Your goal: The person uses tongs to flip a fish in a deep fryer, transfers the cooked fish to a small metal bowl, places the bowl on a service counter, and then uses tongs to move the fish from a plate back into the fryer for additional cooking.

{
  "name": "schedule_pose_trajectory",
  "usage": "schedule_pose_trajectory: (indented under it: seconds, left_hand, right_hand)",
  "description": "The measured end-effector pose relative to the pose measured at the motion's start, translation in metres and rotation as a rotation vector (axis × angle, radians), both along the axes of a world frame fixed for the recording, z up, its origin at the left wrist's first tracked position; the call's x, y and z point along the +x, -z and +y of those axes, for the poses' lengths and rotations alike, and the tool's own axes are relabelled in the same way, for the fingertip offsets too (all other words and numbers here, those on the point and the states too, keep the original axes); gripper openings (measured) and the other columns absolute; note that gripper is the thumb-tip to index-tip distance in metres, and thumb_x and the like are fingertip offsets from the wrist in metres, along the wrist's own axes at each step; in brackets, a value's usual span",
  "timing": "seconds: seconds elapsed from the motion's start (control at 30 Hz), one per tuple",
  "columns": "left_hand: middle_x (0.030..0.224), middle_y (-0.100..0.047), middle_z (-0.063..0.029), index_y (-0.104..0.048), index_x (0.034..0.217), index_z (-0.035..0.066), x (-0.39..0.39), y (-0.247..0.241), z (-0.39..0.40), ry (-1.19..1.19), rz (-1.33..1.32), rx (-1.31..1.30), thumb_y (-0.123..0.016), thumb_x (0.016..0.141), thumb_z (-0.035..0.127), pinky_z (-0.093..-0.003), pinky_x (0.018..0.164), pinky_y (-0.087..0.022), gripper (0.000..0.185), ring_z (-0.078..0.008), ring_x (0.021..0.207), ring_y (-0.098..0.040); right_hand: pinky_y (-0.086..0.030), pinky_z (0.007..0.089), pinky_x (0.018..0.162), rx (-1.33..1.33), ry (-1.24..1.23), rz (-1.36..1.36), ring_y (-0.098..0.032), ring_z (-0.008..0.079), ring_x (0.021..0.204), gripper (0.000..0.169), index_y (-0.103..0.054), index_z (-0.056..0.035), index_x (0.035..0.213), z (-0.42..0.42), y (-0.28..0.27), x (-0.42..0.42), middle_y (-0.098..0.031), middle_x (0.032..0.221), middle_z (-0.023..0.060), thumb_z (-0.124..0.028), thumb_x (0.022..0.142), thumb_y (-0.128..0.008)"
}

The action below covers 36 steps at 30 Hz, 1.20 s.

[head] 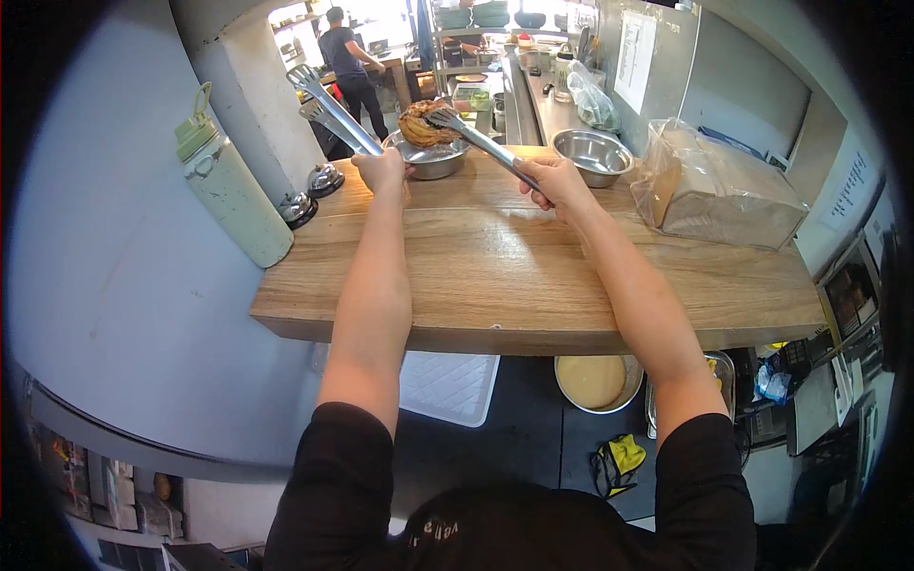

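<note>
My left hand (pixel 382 171) grips a pair of metal tongs (pixel 343 128), whose slotted tips stand apart and point up to the far left. Its fingers are close beside a steel bowl (pixel 435 165); whether they touch it I cannot tell. A browned piece of roasted food (pixel 421 125), probably meat, is at the bowl's top. In my right hand (pixel 560 185) is a second pair of metal tongs (pixel 493 148), its tips against the food's right side. The far side of that contact is hidden, as is most of the bowl's inside.
On the wooden counter (pixel 500 285) are another steel bowl (pixel 594 158), a plastic-wrapped package (pixel 728 185), a green bottle (pixel 232 193) and two call bells (pixel 325 180). Below lie a white tray (pixel 450 389) and a pan of pale liquid (pixel 593 382). A person (pixel 350 61) stands beyond.
</note>
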<state>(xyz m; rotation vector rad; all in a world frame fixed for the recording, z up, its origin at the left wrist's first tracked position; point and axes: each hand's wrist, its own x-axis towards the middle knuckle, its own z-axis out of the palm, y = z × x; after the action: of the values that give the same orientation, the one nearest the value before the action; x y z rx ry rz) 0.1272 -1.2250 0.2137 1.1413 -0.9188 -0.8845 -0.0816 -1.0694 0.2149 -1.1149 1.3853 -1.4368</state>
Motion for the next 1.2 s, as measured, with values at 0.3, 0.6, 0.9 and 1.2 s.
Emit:
schedule_pose_trajectory:
  seconds: [0.3,0.6,0.9,1.2]
  left_hand:
    - [0.099,-0.054,-0.0278,-0.029,0.113,-0.009,0.001,0.004,-0.009,-0.010,-0.012,0.003,-0.051,0.075,-0.003,-0.0323,0.043,-0.057,0.044,-0.0288,0.061,-0.065]
    - [0.099,-0.055,-0.0260,-0.030,0.115,-0.008,0.002,0.002,-0.008,-0.037,-0.045,-0.001,-0.051,0.075,-0.003,-0.0321,0.043,-0.057,0.046,-0.0288,0.060,-0.065]
    - [0.095,-0.056,-0.0256,-0.031,0.114,-0.008,0.002,0.007,-0.016,-0.023,-0.040,-0.012,-0.051,0.074,-0.002,-0.0324,0.041,-0.056,0.045,-0.0269,0.056,-0.064]
    - [0.095,-0.055,-0.0260,-0.031,0.114,-0.008,0.002,0.007,-0.014,-0.001,0.006,-0.025,-0.050,0.073,-0.004,-0.0328,0.041,-0.055,0.045,-0.0266,0.056,-0.064]
  right_hand:
    - [-0.026,0.0232,0.032,-0.015,-0.005,0.014,-0.041,0.0077,0.036,0.025,-0.066,0.0017,0.090,-0.005,0.004,-0.003,-0.058,0.060,0.0072,-0.023,0.087,-0.064]
    - [-0.026,0.0230,0.032,0.016,0.012,0.035,-0.040,0.0076,0.037,0.024,-0.067,-0.0010,0.091,-0.004,0.002,-0.001,-0.057,0.060,0.0055,-0.024,0.087,-0.064]
    - [-0.024,0.0234,0.033,0.031,0.010,0.015,-0.040,0.0076,0.037,0.025,-0.066,0.0003,0.093,-0.003,0.001,-0.001,-0.057,0.060,0.0064,-0.023,0.087,-0.064]
    - [-0.026,0.0240,0.034,0.021,0.008,0.010,-0.041,0.0077,0.039,0.025,-0.065,0.0008,0.095,-0.001,0.001,-0.002,-0.057,0.061,0.0064,-0.023,0.086,-0.064]
